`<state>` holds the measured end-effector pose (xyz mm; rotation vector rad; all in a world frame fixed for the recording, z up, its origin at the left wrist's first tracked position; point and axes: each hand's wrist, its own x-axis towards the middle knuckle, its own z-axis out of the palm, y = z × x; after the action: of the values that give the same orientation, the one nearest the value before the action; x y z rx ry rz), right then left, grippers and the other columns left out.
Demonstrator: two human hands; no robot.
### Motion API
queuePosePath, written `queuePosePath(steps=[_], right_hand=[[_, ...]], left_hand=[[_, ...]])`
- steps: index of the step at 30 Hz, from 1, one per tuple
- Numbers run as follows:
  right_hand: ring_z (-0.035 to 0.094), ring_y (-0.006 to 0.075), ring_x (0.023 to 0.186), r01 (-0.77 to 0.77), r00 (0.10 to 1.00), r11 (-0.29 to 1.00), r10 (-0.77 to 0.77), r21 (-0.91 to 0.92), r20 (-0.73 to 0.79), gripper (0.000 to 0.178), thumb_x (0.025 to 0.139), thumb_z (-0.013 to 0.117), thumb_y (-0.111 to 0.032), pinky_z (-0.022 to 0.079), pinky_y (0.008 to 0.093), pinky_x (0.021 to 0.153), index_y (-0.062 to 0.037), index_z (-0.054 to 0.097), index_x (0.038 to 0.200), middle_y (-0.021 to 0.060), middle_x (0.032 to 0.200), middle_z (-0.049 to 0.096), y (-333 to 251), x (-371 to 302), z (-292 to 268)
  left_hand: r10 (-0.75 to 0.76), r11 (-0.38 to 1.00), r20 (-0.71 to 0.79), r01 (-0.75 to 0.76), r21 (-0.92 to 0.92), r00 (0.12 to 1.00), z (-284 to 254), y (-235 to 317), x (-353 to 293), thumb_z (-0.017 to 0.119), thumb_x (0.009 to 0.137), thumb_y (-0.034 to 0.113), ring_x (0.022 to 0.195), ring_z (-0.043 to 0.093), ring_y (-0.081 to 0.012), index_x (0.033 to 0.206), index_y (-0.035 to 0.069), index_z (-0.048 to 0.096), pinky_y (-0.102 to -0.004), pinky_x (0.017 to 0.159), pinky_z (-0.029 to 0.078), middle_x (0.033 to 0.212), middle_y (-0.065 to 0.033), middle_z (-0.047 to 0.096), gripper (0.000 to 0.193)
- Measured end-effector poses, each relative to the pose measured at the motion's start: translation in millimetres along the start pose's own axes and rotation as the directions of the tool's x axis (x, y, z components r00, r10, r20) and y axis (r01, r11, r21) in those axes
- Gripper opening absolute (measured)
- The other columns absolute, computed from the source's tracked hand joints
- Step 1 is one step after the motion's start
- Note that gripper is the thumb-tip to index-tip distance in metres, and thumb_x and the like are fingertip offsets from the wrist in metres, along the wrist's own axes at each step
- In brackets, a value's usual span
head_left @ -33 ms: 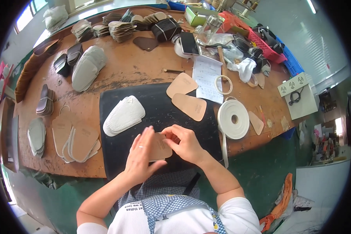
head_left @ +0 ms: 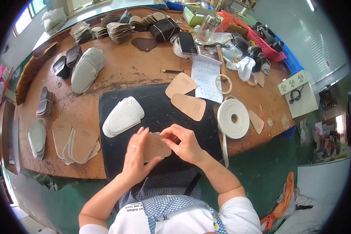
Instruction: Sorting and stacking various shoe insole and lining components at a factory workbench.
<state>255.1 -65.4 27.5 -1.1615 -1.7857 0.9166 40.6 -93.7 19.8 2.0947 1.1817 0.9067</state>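
Note:
A tan, tapered flat leather-like piece (head_left: 158, 149) lies between my hands near the front of the black mat (head_left: 117, 152). My left hand (head_left: 136, 156), with a ring on one finger, rests along the piece's left side, fingers stretched out and thumb apart. With fingertips pressed together, my right hand (head_left: 183, 143) pinches the piece's upper right edge. A pale layer shows at the piece's top edge. Beyond my left hand sit stacked white textured pieces (head_left: 123, 117) of similar shape. Two more tan pieces (head_left: 188, 106) lie overlapping farther right.
To the right stands a roll of white tape (head_left: 233, 117), its tail hanging past the table edge. Tan pieces with white edging (head_left: 82, 146) lie left of the mat. A phone (head_left: 188, 43), a written sheet (head_left: 207, 78) and a hammer (head_left: 221, 56) are behind, with several stacks of pieces farther back.
My left hand has shifted slightly left, baring more of the tan piece. My right hand keeps its pinch in nearly the same place.

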Motion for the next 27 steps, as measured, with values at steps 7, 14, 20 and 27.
queuePosePath(steps=[7,14,20,27], right_hand=[[0.070,0.0299,0.082,0.005,0.974,0.880,-0.111,-0.475,-0.196,0.022,0.086,0.080,-0.012,0.056,0.0378,0.073,-0.0015,0.069,0.102,0.0145,0.097,0.068,18,34,-56],[0.061,0.0349,0.095,-0.280,0.958,0.757,0.184,-0.591,-0.219,0.038,0.077,0.085,-0.020,0.049,0.0441,0.085,-0.0010,0.069,0.105,0.0146,0.098,0.062,58,42,-103],[0.062,0.0340,0.089,-0.138,0.957,0.777,-0.055,-0.615,-0.285,0.032,0.076,0.083,-0.008,0.050,0.0428,0.080,-0.0003,0.062,0.098,0.0132,0.092,0.062,62,43,-95],[0.059,0.0051,0.082,-0.240,0.928,0.952,0.283,0.190,-0.243,0.020,0.095,0.070,0.002,0.049,0.0217,0.077,-0.0059,0.052,0.100,-0.0010,0.089,0.061,18,9,-65]], left_hand=[[-0.412,0.899,-0.539,0.231,-0.373,0.735,-64,-24,-27,0.062,0.096,-0.007,0.085,0.053,-0.0053,0.130,0.004,0.060,-0.0200,0.074,0.044,0.099,0.0025,0.057,0.035],[0.016,0.725,-0.518,0.347,0.595,0.855,-123,-52,-12,0.075,0.080,0.002,0.124,0.056,-0.0383,0.132,0.004,0.059,-0.0479,0.103,0.048,0.133,-0.0174,0.060,0.054],[0.066,0.898,-0.196,0.028,0.440,0.978,-57,-56,42,0.077,0.079,0.007,0.110,0.060,-0.0345,0.114,0.005,0.065,-0.0438,0.095,0.052,0.117,-0.0130,0.064,0.037],[0.263,0.625,0.034,-0.197,0.755,0.964,-49,-70,39,0.072,0.082,0.006,0.092,0.066,-0.0246,0.093,0.004,0.066,-0.0346,0.078,0.057,0.100,-0.0076,0.067,0.014]])
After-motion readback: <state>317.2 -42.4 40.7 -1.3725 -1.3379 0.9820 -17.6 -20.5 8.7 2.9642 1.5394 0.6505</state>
